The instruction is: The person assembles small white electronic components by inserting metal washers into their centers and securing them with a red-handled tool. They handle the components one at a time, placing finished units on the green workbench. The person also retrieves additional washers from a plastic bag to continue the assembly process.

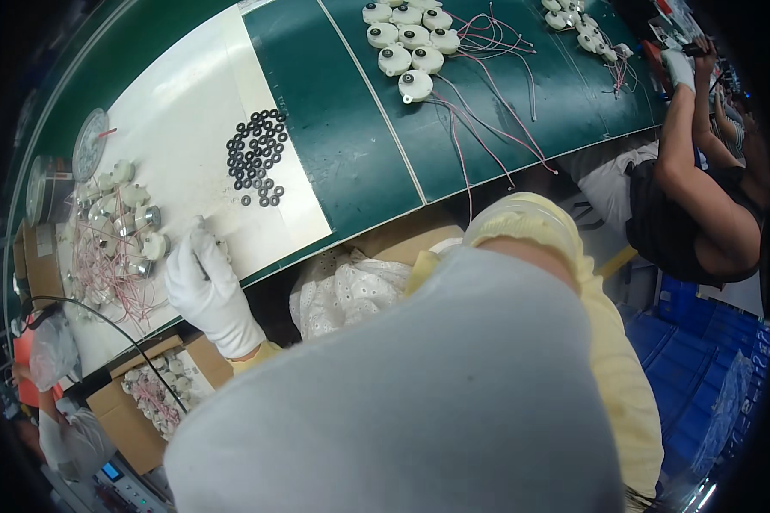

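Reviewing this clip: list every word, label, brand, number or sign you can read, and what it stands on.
Nothing can be read with confidence, so there is no text to quote.
Blue plastic, right: pale marks near the edge, too small and distorted to read.
Lit screen, lower left: too small to read.
White round parts and black rings: no legible marking.

No text clearly legible. Pale lettering-like marks (751, 410) along right edge of stacked blue plastic crates (684, 359), bent and blurred near rim of view; wording cannot be made out. Small lit blue screen (110, 471) on grey bench instrument (133, 494), lower left: content too small to read.
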`<state>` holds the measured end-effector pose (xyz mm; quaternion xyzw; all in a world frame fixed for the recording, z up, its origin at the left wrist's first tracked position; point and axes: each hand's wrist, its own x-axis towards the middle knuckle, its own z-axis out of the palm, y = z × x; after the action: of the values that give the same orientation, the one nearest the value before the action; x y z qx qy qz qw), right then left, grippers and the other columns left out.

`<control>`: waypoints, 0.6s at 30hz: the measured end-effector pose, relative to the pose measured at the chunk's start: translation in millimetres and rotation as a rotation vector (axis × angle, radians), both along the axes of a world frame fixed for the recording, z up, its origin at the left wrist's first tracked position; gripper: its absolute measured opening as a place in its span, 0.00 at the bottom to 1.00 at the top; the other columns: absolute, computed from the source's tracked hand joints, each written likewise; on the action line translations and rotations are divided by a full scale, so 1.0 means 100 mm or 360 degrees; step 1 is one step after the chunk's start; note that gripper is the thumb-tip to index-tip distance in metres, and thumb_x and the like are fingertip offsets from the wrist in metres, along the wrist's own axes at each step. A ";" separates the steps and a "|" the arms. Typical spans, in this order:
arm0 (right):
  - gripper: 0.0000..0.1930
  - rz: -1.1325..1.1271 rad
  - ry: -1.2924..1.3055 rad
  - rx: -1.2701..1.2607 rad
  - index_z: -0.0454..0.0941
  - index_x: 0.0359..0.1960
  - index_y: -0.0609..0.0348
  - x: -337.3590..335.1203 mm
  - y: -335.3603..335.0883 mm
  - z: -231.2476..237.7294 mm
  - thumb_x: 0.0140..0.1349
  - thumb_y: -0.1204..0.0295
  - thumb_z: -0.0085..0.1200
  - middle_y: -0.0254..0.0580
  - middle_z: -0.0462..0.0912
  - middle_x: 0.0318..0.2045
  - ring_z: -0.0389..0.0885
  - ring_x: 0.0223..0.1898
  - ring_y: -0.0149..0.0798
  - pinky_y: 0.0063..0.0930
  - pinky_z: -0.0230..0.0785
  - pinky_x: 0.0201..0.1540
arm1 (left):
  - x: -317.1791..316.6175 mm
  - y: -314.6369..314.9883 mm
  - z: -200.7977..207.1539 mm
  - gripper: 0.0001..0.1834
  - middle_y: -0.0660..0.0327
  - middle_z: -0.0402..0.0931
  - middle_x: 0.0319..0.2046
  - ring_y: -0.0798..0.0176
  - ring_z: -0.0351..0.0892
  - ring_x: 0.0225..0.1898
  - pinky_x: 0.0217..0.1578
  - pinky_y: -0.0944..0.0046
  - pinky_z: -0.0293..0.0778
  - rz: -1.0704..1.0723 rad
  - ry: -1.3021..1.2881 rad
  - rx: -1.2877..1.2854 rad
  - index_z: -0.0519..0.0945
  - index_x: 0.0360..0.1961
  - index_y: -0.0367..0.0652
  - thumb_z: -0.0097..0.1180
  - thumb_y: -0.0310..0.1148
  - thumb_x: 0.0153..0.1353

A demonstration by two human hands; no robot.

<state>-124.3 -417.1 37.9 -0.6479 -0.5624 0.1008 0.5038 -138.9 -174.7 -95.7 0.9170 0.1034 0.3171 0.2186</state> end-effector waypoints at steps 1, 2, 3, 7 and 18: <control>0.04 0.0002 -0.0005 0.0018 0.74 0.34 0.60 0.02 0.01 -0.02 0.60 0.79 0.58 0.40 0.77 0.26 0.77 0.28 0.41 0.32 0.72 0.31 | 0.01 -0.02 0.00 0.12 0.55 0.81 0.32 0.53 0.81 0.33 0.37 0.54 0.76 0.0002 -0.0021 -0.0021 0.87 0.49 0.38 0.57 0.31 0.70; 0.05 0.0007 0.0001 0.0050 0.74 0.33 0.60 0.03 0.01 -0.01 0.60 0.79 0.58 0.40 0.77 0.26 0.77 0.28 0.41 0.32 0.71 0.31 | 0.02 -0.05 -0.01 0.12 0.55 0.81 0.32 0.53 0.80 0.33 0.37 0.54 0.76 0.0003 -0.0042 -0.0042 0.87 0.49 0.38 0.57 0.31 0.70; 0.05 0.0006 0.0005 0.0073 0.74 0.33 0.60 0.05 0.02 -0.02 0.59 0.80 0.58 0.40 0.77 0.26 0.77 0.28 0.41 0.32 0.71 0.31 | 0.03 -0.04 -0.03 0.12 0.55 0.81 0.32 0.52 0.80 0.34 0.37 0.54 0.76 -0.0025 0.0001 -0.0076 0.87 0.48 0.39 0.58 0.30 0.69; 0.06 0.0069 0.0042 0.0239 0.74 0.31 0.59 0.18 0.16 -0.02 0.58 0.80 0.59 0.40 0.76 0.25 0.76 0.27 0.43 0.33 0.70 0.31 | 0.02 0.01 -0.05 0.14 0.59 0.78 0.32 0.64 0.76 0.29 0.32 0.63 0.74 -0.0076 0.0017 -0.0044 0.86 0.50 0.36 0.56 0.32 0.72; 0.09 0.0237 0.0396 0.0291 0.72 0.27 0.57 0.66 0.03 -0.26 0.55 0.81 0.62 0.40 0.74 0.24 0.73 0.26 0.47 0.36 0.68 0.30 | 0.08 -0.09 0.07 0.07 0.58 0.83 0.31 0.50 0.79 0.31 0.35 0.54 0.75 0.0018 -0.0153 0.0312 0.87 0.41 0.44 0.64 0.31 0.63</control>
<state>-58.0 -413.9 11.9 -0.5384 -0.5489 0.1656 0.6176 -131.0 -183.8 -88.6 0.9171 0.0665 0.3707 0.1307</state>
